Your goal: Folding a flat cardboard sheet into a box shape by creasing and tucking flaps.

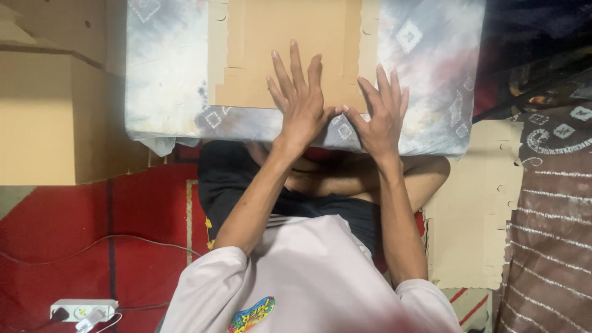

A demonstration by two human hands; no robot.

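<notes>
Cardboard sheet (290, 49) lies on the cloth-covered bench (166, 74); cardboard stack (472, 203) right, power strip (83, 308) on floor left.

Warm dim indoor light, soft shadows, top right corner dark, slight blur.

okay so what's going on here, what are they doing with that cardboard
A person sits on the floor and presses both open hands flat on a die-cut cardboard sheet lying on a cloth-covered low table. The left hand and right hand rest side by side near its close edge, thumbs almost touching. More flat cardboard lies beside the right arm.
</notes>
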